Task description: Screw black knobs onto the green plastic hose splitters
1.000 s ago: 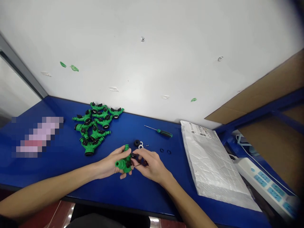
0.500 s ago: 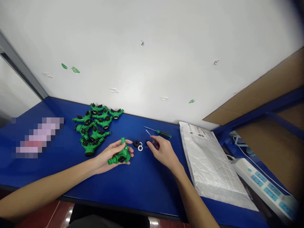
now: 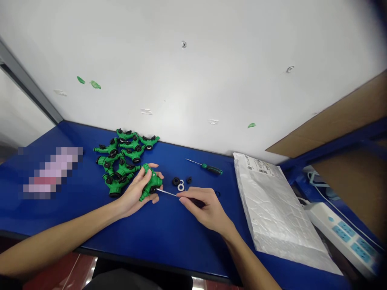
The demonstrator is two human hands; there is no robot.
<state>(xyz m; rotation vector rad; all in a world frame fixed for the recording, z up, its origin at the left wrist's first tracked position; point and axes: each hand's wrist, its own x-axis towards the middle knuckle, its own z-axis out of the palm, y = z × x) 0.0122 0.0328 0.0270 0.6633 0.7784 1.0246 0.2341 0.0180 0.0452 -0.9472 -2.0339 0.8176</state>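
Note:
My left hand (image 3: 136, 192) is wrapped around a green Y-shaped hose splitter (image 3: 152, 184) with a black valve lever, held above the table. In my right hand (image 3: 205, 205) is a screwdriver (image 3: 167, 193), its dark handle mostly hidden in the fingers. The thin metal shaft points left, and its tip meets the splitter near the black lever. Between the hands and a little behind them lie a black ring cap (image 3: 175, 181), white washers (image 3: 180, 186) and a small black part (image 3: 189, 180).
Several green hose splitters (image 3: 116, 186) are heaped at the left. Behind the small parts lies a second screwdriver (image 3: 211, 168), green and black. A silver bubble mailer (image 3: 272, 205) covers the table's right side, beside a power strip (image 3: 338, 233). A white wall (image 3: 193, 80) rises behind.
My right hand has brought the screwdriver down and turned its tip left onto the splitter. The small black part now lies on the table. My left hand has tilted the splitter and shifted slightly left.

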